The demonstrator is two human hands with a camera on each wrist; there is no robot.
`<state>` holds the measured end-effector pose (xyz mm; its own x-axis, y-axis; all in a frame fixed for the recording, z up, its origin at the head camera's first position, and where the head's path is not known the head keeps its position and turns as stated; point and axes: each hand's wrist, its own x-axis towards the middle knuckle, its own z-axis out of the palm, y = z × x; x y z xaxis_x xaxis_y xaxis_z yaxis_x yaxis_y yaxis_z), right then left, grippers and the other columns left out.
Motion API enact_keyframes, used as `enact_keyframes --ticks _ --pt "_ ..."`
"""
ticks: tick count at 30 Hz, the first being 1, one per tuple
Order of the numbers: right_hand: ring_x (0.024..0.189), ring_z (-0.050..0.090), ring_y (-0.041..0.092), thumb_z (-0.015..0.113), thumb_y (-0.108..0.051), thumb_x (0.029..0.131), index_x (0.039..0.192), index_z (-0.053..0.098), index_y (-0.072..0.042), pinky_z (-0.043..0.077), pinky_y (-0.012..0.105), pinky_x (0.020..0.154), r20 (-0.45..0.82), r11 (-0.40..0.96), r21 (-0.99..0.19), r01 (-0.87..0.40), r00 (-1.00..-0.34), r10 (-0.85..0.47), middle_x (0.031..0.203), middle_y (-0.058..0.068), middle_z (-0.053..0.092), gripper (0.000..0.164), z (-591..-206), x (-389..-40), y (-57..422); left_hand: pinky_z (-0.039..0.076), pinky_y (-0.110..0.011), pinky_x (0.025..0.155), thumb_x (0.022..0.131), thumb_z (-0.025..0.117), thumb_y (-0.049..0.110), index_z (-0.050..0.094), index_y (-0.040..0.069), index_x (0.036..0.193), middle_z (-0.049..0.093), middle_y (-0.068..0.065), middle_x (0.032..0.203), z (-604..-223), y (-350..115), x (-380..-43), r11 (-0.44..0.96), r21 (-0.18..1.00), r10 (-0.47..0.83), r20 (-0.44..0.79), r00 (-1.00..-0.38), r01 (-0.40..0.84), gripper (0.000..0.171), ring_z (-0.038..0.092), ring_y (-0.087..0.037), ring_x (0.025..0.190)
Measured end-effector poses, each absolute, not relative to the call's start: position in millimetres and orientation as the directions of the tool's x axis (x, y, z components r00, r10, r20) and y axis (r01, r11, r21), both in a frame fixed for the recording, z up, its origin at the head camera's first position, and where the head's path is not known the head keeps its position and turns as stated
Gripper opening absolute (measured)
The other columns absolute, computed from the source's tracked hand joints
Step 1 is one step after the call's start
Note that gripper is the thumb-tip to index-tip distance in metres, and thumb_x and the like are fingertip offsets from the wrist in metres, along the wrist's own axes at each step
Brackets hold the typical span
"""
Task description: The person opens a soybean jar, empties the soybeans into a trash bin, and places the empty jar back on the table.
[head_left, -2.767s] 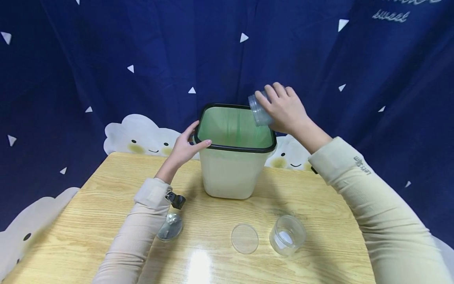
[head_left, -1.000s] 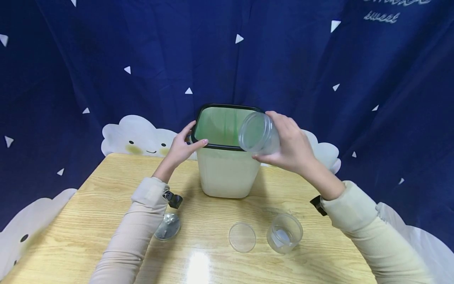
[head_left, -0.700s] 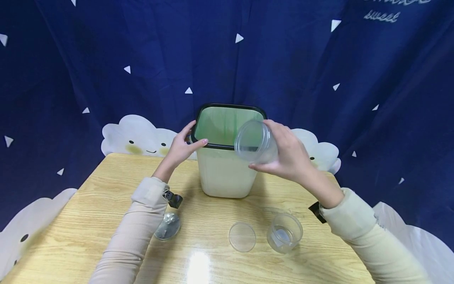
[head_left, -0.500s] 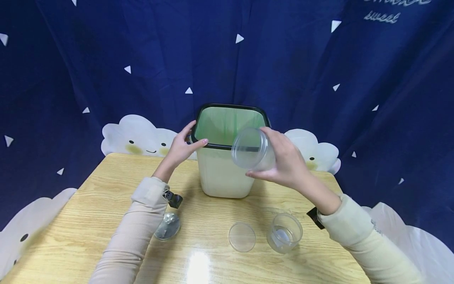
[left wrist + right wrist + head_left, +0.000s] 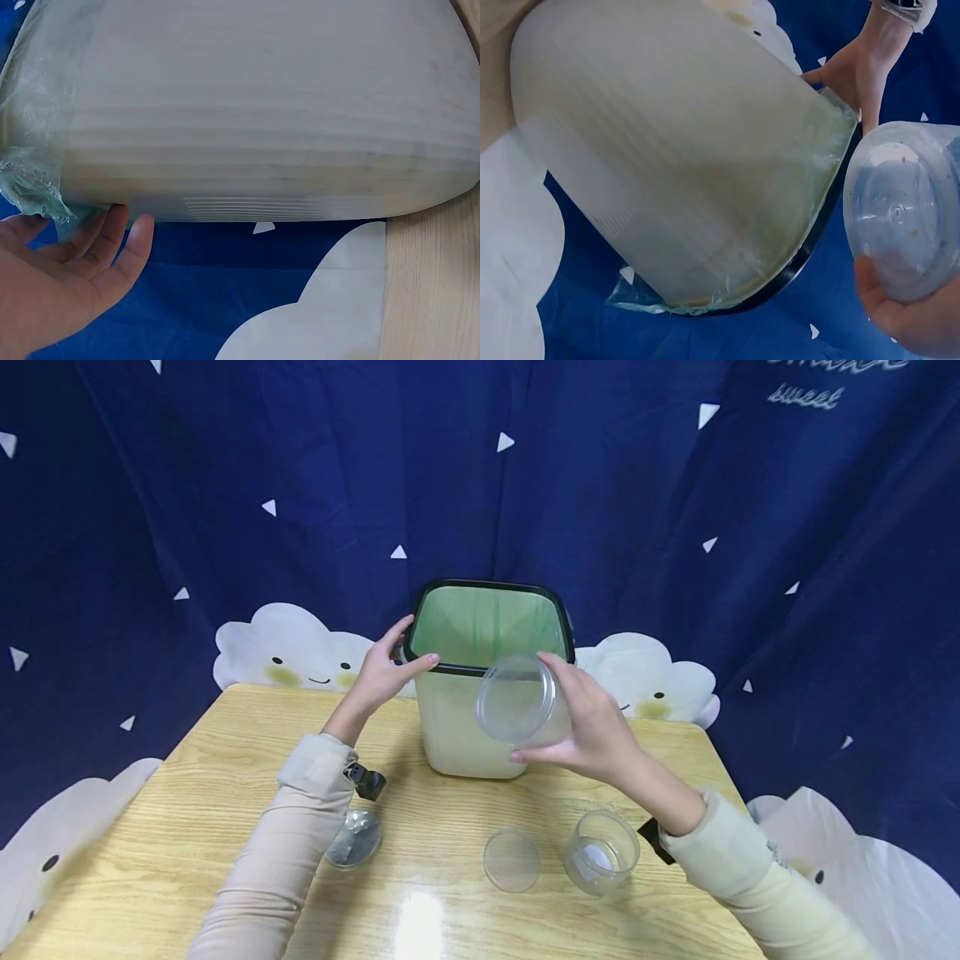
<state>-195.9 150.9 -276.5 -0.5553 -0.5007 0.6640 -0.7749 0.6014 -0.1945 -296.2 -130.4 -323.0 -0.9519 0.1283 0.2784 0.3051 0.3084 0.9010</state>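
Observation:
A pale trash bin (image 5: 472, 727) with a black rim and a thin green liner stands at the table's back. My left hand (image 5: 381, 672) grips its left front corner, thumb over the rim; in the left wrist view the fingers (image 5: 135, 247) lie against the outside wall, by the bunched liner. With my right hand (image 5: 600, 727) I hold a clear plastic jar (image 5: 517, 700) sideways in front of the bin's rim. Its round mouth faces left and toward me, and I see nothing inside. The right wrist view shows the jar's base (image 5: 900, 210) beside the rim.
On the wooden table (image 5: 442, 827) lie a clear round lid (image 5: 512, 860) and, by my left sleeve, a silvery round disc (image 5: 356, 839). A second clear jar (image 5: 603, 852) with something white at its bottom stands right of the lid. A blue curtain (image 5: 337, 485) hangs behind.
My right hand has brought the jar from above the bin's right side down and toward me, turning its mouth from the bin toward me. My left hand has stayed on the rim.

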Motion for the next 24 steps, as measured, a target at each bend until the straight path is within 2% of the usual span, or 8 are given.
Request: enact_keyframes --ticks 5,9,16,24 --pt "0.100 0.054 0.033 0.082 -0.047 0.052 0.127 0.039 0.001 0.047 0.049 0.079 0.681 0.564 -0.223 -0.795 -0.541 -0.494 0.113 0.019 0.056 0.099 -285 -193 148 0.036 -0.045 0.094 0.080 0.068 0.027 0.026 0.016 0.144 0.039 -0.020 0.134 -323 -131 -296 0.307 0.901 0.130 0.279 -0.951 0.306 0.077 0.039 -0.030 0.117" --pt "0.100 0.054 0.032 0.084 -0.041 0.052 0.126 0.040 0.001 0.047 0.048 0.079 0.694 0.513 -0.262 -0.817 -0.529 -0.488 0.112 0.018 0.056 0.096 -293 -190 145 0.036 -0.045 0.094 0.081 0.068 0.026 0.026 0.015 0.144 0.038 -0.020 0.134 -323 -131 -296 0.305 0.901 0.133 0.280 -0.951 0.308 0.077 0.038 -0.030 0.118" --pt "0.101 0.053 0.030 0.086 -0.034 0.051 0.127 0.039 0.001 0.047 0.047 0.079 0.677 0.444 -0.362 -0.820 -0.558 -0.479 0.115 0.016 0.054 0.096 -311 -184 139 0.037 -0.045 0.093 0.081 0.068 0.026 0.026 0.016 0.144 0.037 -0.020 0.135 -323 -131 -296 0.307 0.900 0.133 0.281 -0.950 0.309 0.077 0.038 -0.030 0.118" --pt "0.100 0.053 0.026 0.086 -0.034 0.048 0.125 0.040 -0.001 0.046 0.045 0.081 0.645 0.405 -0.419 -0.813 -0.580 -0.498 0.114 0.013 0.055 0.096 -331 -178 131 0.037 -0.044 0.093 0.081 0.068 0.027 0.026 0.016 0.144 0.038 -0.020 0.135 -323 -130 -296 0.316 0.900 0.132 0.273 -0.953 0.301 0.077 0.039 -0.030 0.118"
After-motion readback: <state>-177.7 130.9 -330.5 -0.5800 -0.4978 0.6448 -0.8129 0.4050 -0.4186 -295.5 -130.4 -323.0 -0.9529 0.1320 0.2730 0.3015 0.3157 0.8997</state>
